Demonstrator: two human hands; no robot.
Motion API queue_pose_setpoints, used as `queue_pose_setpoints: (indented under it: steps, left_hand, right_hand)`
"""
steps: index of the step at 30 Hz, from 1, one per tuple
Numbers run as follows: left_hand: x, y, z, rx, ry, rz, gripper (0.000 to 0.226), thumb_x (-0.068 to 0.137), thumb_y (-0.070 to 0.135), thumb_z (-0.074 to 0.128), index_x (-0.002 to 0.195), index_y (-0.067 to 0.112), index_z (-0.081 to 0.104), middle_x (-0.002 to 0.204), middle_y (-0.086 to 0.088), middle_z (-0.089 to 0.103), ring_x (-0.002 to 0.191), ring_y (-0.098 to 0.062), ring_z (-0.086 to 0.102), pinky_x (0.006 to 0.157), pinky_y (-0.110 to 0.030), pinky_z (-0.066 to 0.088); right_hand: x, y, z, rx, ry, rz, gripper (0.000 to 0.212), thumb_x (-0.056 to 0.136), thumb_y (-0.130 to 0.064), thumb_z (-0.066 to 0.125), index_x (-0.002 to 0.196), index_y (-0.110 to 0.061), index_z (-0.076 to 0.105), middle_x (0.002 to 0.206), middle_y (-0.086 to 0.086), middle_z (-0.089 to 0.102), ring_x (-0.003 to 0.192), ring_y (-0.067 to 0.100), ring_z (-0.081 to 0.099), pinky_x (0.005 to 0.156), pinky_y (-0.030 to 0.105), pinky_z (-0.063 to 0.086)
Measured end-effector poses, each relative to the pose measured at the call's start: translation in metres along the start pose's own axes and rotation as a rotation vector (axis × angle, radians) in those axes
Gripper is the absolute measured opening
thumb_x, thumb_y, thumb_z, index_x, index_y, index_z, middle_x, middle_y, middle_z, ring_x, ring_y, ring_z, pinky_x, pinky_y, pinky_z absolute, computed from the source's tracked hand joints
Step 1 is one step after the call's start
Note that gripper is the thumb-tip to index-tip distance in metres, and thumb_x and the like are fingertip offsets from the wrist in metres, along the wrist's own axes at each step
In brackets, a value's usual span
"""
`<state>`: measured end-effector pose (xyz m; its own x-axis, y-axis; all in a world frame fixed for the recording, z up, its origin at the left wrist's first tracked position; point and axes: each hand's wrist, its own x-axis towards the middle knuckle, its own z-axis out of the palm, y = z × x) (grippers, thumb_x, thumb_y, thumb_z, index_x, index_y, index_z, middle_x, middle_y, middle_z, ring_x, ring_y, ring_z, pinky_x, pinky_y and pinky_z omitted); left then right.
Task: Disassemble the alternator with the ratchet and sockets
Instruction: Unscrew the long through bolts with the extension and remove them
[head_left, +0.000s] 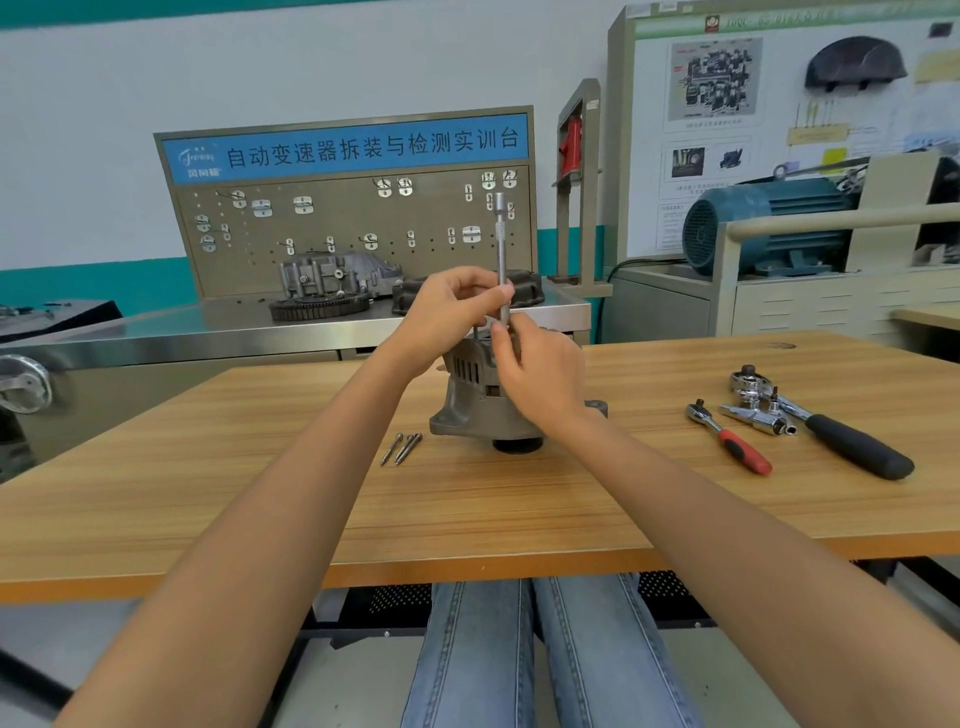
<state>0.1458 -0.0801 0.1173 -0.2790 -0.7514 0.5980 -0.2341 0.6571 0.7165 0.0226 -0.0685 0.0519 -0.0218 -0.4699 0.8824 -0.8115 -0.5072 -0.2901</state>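
A grey alternator (470, 400) stands pulley-down on the wooden table (519, 509). Above it a slim metal extension bar (501, 244) points straight up. My left hand (452, 306) pinches the bar's shaft near its lower part. My right hand (540, 369) grips the bar's bottom end just over the alternator's top and hides the joint there. Three long bolts (401, 448) lie on the table left of the alternator.
To the right lie a small red-handled ratchet (730, 439), a large black-handled ratchet (831, 428) and chrome sockets (758, 418). Behind the table stands a steel bench (208, 327) with gearbox parts and a pegboard. A teal motor (763, 223) sits at the back right.
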Motion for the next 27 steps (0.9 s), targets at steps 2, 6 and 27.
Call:
queue_pose_setpoints:
  steps: [2,6,27]
  left_hand:
    - [0.0004,-0.0007,0.0019,-0.008,0.020,-0.003,0.005,0.090,0.019,0.066,0.086,0.021,0.063,0.078,0.005,0.062,0.065,0.005,0.059,0.064,-0.012,0.049]
    - [0.0011,-0.0015,0.0033,-0.010,0.036,-0.009,0.005,0.091,0.020,0.065,0.088,0.019,0.061,0.080,0.004,0.062,0.068,0.001,0.059,0.067,-0.014,0.051]
    - [0.0003,0.0014,0.0030,0.007,0.009,-0.014,0.011,0.094,0.024,0.059,0.100,0.018,0.066,0.088,0.004,0.067,0.076,-0.001,0.062,0.068,-0.013,0.050]
  right_hand:
    - [0.0005,0.0000,0.0001,0.009,-0.014,0.014,0.027,0.097,-0.034,0.047,0.086,-0.011,0.057,0.060,-0.008,0.046,0.056,0.016,0.049,0.055,0.027,0.029]
    - [0.0000,0.0016,0.0005,-0.002,-0.010,-0.001,0.027,0.098,-0.031,0.047,0.087,-0.009,0.057,0.059,-0.006,0.046,0.054,0.018,0.050,0.055,0.027,0.028]
    - [0.0010,0.0018,0.0012,0.023,-0.015,0.002,0.022,0.099,-0.026,0.044,0.086,-0.011,0.055,0.059,-0.007,0.046,0.053,0.015,0.047,0.049,0.025,0.024]
